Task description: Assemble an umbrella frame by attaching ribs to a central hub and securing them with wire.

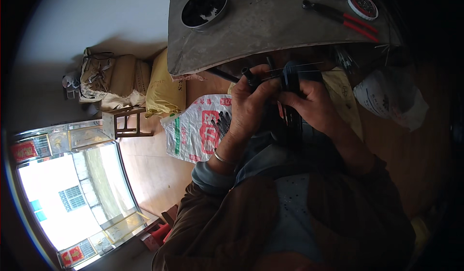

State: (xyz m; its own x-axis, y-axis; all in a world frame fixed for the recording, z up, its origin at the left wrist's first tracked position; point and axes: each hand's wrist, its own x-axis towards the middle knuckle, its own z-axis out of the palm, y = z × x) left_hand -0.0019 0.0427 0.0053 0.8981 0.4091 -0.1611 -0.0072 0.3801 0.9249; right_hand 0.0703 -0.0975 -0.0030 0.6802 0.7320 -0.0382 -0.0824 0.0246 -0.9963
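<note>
My left hand (pixel 253 99) is closed around a black tube-like piece (pixel 248 74), whose round end sticks up past my fingers. Right beside it, my right hand (pixel 309 99) is closed too, its fingertips pinched close to the left ones. What that pinch holds is too dark to make out. Thin, light wires (pixel 302 70) run out to the right from between my hands. Both hands are above my lap, just below the table's near edge. Several black rod-like pieces (pixel 222 123) lie on a white printed sack (pixel 195 131), left of my left forearm.
On the grey-covered table (pixel 270 29) stand a metal bowl (pixel 205 8) of black pieces and a white round dish (pixel 363 6) of small bits, with red-handled pliers (pixel 340 19) between. Around are a wooden stool (pixel 126 122), a yellow sack (pixel 166 85) and a white plastic bag (pixel 386 97).
</note>
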